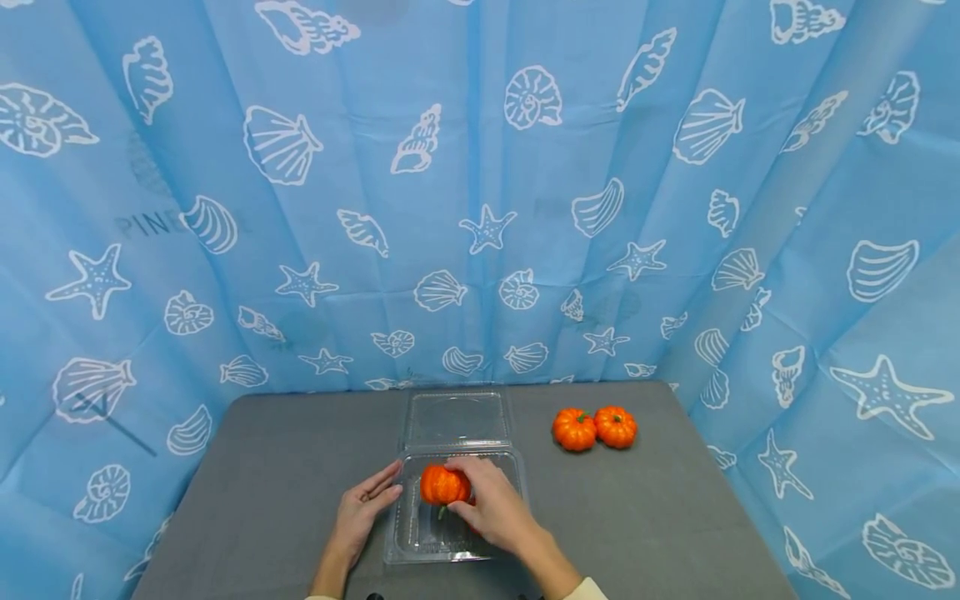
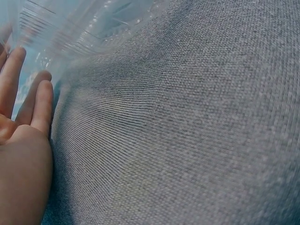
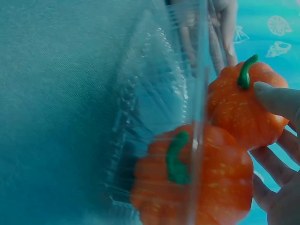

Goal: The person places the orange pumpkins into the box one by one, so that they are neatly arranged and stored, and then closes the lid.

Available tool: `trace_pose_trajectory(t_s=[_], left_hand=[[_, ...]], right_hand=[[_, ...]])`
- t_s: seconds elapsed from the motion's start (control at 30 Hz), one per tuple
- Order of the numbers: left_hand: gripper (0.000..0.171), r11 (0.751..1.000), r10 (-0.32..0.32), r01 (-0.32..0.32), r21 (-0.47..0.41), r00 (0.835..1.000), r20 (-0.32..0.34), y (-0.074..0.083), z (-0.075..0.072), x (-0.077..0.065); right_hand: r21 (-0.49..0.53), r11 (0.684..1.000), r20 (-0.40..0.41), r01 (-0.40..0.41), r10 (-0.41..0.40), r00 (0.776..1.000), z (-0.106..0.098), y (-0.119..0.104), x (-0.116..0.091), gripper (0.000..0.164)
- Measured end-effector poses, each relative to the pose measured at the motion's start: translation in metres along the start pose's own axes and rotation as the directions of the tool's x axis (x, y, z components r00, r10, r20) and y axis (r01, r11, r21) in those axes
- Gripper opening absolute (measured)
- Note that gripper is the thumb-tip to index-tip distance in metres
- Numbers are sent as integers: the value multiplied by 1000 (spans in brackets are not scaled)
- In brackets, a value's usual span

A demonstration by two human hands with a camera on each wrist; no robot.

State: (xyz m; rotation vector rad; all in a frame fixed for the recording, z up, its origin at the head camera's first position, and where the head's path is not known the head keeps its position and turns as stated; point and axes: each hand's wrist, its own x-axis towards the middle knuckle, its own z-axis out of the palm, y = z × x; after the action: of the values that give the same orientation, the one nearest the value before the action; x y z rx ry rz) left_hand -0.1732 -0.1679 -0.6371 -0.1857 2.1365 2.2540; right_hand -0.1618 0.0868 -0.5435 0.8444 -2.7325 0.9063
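A small orange toy pumpkin (image 1: 444,485) with a green stem is held between the thumb and fingers of my right hand (image 1: 497,508), over the clear plastic clamshell box (image 1: 400,533). Inside the box, at its near right, sits a second pumpkin (image 3: 220,183); the right hand hides most of it in the head view, but the right wrist view shows it through the clear wall. My left hand (image 1: 358,515) is at the box's left side, its fingers fairly straight and their tips at the rim. In the left wrist view, those fingers (image 2: 43,105) lie beside the clear plastic.
The box's transparent lid (image 1: 457,419) lies folded back, away from me. Two more orange pumpkins, one on the left (image 1: 574,430) and one on the right (image 1: 616,427), stand side by side at the grey table's (image 1: 637,517) back right. A blue shell-print curtain (image 1: 480,183) hangs behind the table.
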Motion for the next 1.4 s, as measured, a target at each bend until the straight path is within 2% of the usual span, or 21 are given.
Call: trace_pose_trajectory(t_s=[0.17, 0.27, 0.57, 0.77, 1.07, 1.4], left_hand=[[51, 1000, -4, 4, 0, 1000, 8, 1, -1, -1], [51, 1000, -9, 9, 1, 1000, 7, 1, -1, -1], [50, 1000, -15, 15, 1, 1000, 10, -1, -1, -1], [50, 1000, -23, 23, 8, 1000, 6, 1, 0, 0], [50, 999, -33, 33, 17, 999, 2, 2, 0, 0], [50, 1000, 12, -12, -1, 1000, 12, -3, -1, 1]], right_hand=[[-54, 998, 57, 33, -30, 998, 7, -3, 0, 57], [-48, 998, 97, 39, -34, 995, 10, -5, 1, 57], [-136, 983, 148, 122, -101, 984, 19, -8, 2, 57], [-179, 975, 164, 131, -102, 981, 23, -8, 2, 57], [-168, 975, 180, 147, -117, 977, 22, -13, 3, 54], [-168, 973, 190, 158, -125, 974, 20, -15, 3, 52]])
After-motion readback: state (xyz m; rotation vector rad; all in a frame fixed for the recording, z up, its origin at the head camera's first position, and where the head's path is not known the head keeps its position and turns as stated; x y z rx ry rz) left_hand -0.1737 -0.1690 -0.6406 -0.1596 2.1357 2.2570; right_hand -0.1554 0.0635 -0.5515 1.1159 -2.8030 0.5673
